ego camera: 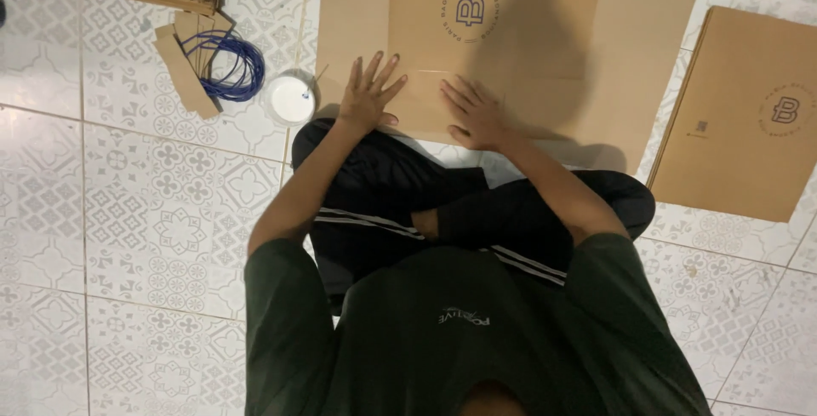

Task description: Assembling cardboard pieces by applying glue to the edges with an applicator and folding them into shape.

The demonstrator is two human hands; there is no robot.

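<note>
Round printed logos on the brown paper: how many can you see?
2. One logo sits on the sheet under both hands; another logo is on the stack at right. Sheets underneath may hide more.

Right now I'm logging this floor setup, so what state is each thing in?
Left hand: open, fingers spread, pressed flat on the paper.
Right hand: open, flat on the paper.
Large brown kraft paper sheet: flat on the floor, partly folded.
Small round white tub: upright.
Blue cord: coiled.
Brown paper bag: lying flat.
</note>
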